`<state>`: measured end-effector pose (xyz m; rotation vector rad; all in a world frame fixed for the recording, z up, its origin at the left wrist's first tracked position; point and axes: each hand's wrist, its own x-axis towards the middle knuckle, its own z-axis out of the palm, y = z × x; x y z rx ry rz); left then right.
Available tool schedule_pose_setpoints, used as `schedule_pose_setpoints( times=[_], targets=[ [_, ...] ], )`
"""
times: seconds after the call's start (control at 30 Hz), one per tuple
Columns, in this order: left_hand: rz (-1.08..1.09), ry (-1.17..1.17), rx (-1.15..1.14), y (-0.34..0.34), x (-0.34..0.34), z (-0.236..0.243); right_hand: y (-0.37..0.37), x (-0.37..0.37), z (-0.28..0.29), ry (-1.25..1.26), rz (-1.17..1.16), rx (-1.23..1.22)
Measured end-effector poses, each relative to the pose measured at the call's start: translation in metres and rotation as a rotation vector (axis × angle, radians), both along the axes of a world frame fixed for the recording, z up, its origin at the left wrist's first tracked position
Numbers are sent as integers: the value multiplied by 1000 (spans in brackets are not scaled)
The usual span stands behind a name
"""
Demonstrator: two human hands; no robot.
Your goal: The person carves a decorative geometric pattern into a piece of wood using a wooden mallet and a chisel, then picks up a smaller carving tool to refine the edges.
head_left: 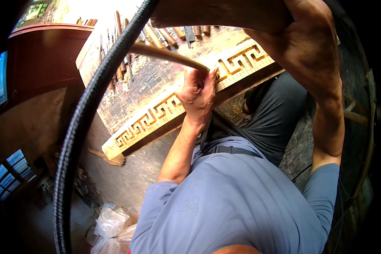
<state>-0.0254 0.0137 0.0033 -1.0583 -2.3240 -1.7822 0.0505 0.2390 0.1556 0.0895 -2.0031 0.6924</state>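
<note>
Left grip (197,95) is closed around the lower end of a wooden-handled carving chisel (169,53), whose handle slants up and to the left from the fingers; the cutting edge is hidden behind or below them, so whether it touches wood cannot be told. Directly under this grip runs a long carved board (135,128), pale on its face, with an angular fret pattern cut into it. The pattern shows on both sides of the hand, reaching down to the left and up to the right, and the board lies along the near edge of the bench (153,80).

Right grip (307,40), above and to the right of the left one and nearer the camera, is closed on a thick, mallet-like block (220,15) of brown wood; most of its fingers are out of sight behind the wood. The block extends leftward from that grip, apart from the chisel handle in this view.

Beyond the left grip, a row of hand tools (167,37) lies across the far part of the bench, more lying to the left, with wood shavings (125,87) among them. Well below and left of the left grip, clear plastic bags (112,222) sit near the floor.
</note>
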Motion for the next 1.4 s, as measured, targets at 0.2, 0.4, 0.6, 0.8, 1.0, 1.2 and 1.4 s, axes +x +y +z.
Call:
schedule_pose_setpoints(
  times=[0.2, 0.4, 0.6, 0.8, 1.0, 1.2, 1.4],
  targets=[
    [-62, 108, -117, 4, -1, 12, 5, 9, 7, 35, -49, 151],
    [-31, 146, -88, 6, -2, 8, 10, 15, 1, 48, -83, 188],
    [-23, 91, -64, 0, -2, -1, -1, 26, 11, -103, -14, 24],
    [-15, 147, -101, 1, 0, 2, 10, 17, 0, -12, -50, 147],
    [-1, 167, -46, 5, 1, 1, 8, 12, -9, -21, 28, 7],
    [-52, 285, -204, 6, -3, 16, 6, 21, 9, -52, -69, 189],
    [-124, 319, -181, 12, -4, 21, 8, 22, 22, 73, -78, 219]
  ],
)
